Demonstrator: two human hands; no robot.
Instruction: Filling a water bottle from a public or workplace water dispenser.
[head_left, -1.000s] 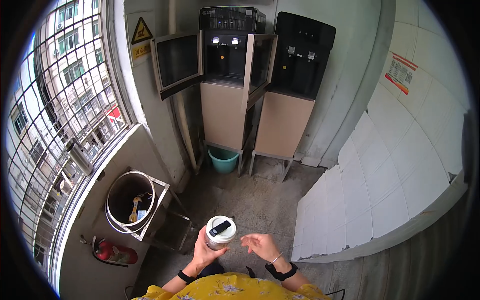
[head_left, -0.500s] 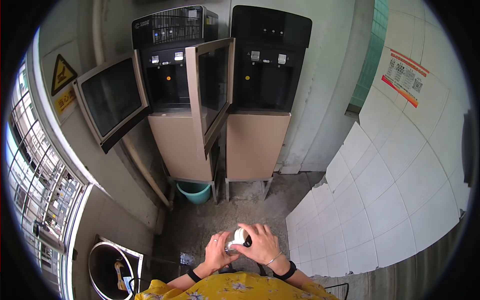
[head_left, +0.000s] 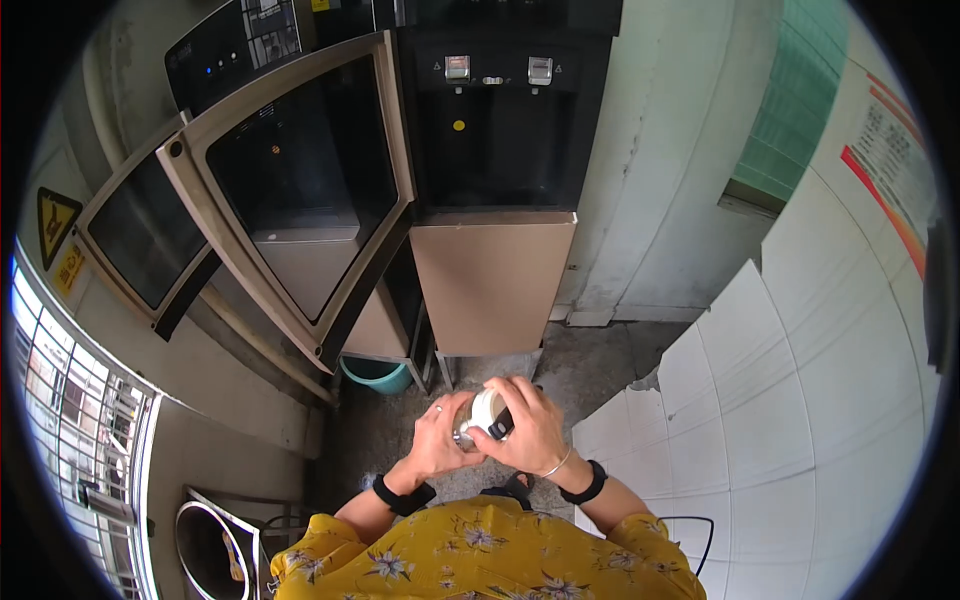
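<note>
Between my two hands is a bottle (head_left: 487, 408) with a white lid that has a black part and what looks like a clear body. My left hand (head_left: 437, 440) is wrapped round the body. The fingers of my right hand (head_left: 537, 432) close over the lid from the other side. Both hands are in front of my chest, just short of the right-hand black and tan water dispenser (head_left: 495, 285). Its door (head_left: 395, 130) is swung out to the left, away from the taps. My palms hide much of the bottle.
A second dispenser (head_left: 210, 60) stands to the left, its open door (head_left: 150, 235) near the wall. Below is a teal bucket (head_left: 378, 378). A round bin (head_left: 205, 550) stands at lower left by the barred window (head_left: 85, 400). White tiled partition (head_left: 770, 430) runs along my right.
I am nearer the right-hand dispenser, which now looks larger and further left. My hands remain on the bottle and appear higher in view.
</note>
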